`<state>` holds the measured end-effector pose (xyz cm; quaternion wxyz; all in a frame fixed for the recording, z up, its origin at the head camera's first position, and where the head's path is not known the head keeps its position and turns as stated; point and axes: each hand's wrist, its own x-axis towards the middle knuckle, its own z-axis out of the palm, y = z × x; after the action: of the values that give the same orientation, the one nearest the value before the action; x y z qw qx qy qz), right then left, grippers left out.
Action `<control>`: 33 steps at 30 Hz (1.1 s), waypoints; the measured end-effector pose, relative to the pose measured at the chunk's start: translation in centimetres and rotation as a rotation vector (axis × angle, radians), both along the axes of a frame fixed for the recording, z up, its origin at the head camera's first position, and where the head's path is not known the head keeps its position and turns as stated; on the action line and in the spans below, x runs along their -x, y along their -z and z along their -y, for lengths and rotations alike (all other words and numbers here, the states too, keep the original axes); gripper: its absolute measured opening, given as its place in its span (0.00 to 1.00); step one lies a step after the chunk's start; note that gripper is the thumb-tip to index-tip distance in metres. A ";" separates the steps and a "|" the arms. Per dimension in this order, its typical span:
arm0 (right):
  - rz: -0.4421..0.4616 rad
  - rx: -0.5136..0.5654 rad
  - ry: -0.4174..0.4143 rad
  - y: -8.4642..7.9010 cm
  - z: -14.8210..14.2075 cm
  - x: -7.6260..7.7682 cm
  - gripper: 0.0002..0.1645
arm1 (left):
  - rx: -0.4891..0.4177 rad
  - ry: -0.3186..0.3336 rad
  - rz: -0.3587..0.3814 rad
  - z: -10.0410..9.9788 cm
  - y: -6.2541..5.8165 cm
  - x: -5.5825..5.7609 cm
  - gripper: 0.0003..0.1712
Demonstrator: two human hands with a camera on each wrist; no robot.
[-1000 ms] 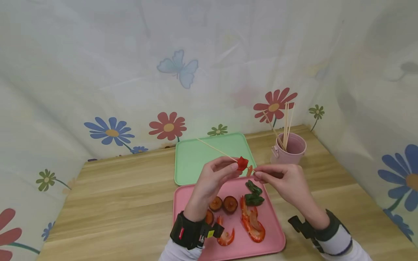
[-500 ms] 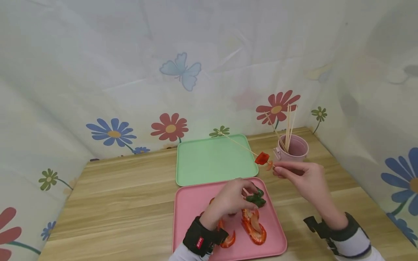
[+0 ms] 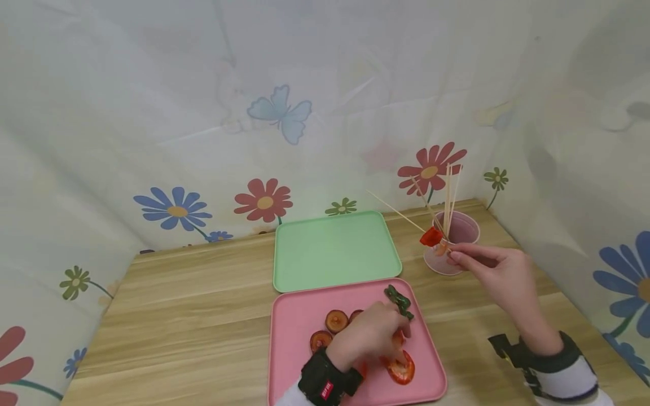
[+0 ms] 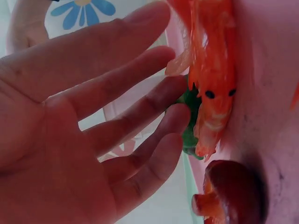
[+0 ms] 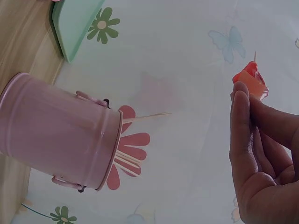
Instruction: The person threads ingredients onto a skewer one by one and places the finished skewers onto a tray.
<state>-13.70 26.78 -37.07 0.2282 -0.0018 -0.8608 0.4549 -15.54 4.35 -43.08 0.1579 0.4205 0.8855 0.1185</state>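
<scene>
My left hand [image 3: 376,332] reaches down over the pink tray [image 3: 299,304], above a red-orange shrimp [image 3: 401,370] it partly covers. In the left wrist view its fingers are spread and loosely bent, with the fingertips close beside the shrimp [image 4: 215,60] and a pale orange slice [image 4: 179,63]. Off to the right, my right hand [image 3: 508,279] pinches a thin wooden skewer [image 3: 396,210] near one end, between thumb and forefinger. On that skewer are a glossy red piece [image 3: 431,237] and, nearer the fingers, an orange slice [image 5: 252,85].
Brown mushrooms [image 3: 336,321] and dark green leafy pieces [image 3: 399,300] lie on the pink tray. Behind it is a green tray [image 3: 335,251]. A pink bucket [image 5: 60,133] holding several skewers [image 3: 448,197] stands behind the right hand on the wooden table [image 3: 193,316].
My left hand has left the red piece on the skewer and moved down, past the green pieces, to the shrimp. My right hand has carried the skewer rightward, toward the bucket.
</scene>
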 end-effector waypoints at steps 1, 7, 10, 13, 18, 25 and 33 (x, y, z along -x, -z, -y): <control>0.003 -0.004 0.003 0.0 0.0 0.0 0.13 | 0.005 0.006 -0.009 -0.1 0.0 0.0 0.12; 0.015 -0.048 0.017 0.0 0.1 -0.1 0.14 | -0.001 0.000 -0.006 -0.2 0.3 -0.2 0.12; 0.018 -0.057 0.018 0.0 0.2 -0.2 0.14 | -0.003 -0.010 0.045 -0.2 0.5 -0.3 0.13; 0.016 -0.049 0.014 0.1 0.2 -0.2 0.14 | -0.003 -0.023 0.083 -0.3 0.5 -0.3 0.13; 0.008 -0.058 0.011 0.1 0.2 0.0 0.14 | -0.015 -0.039 0.097 -0.2 0.5 -0.2 0.14; 0.017 -0.084 0.023 0.0 0.4 -0.2 0.14 | -0.022 -0.066 0.124 -0.1 0.4 -0.3 0.14; 0.013 -0.073 0.008 -0.2 0.3 -0.2 0.14 | -0.066 -0.081 0.161 0.2 0.0 -0.3 0.13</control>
<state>-13.51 26.51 -36.88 0.2246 0.0002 -0.8784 0.4220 -15.27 4.15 -43.07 0.2096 0.3785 0.8819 0.1871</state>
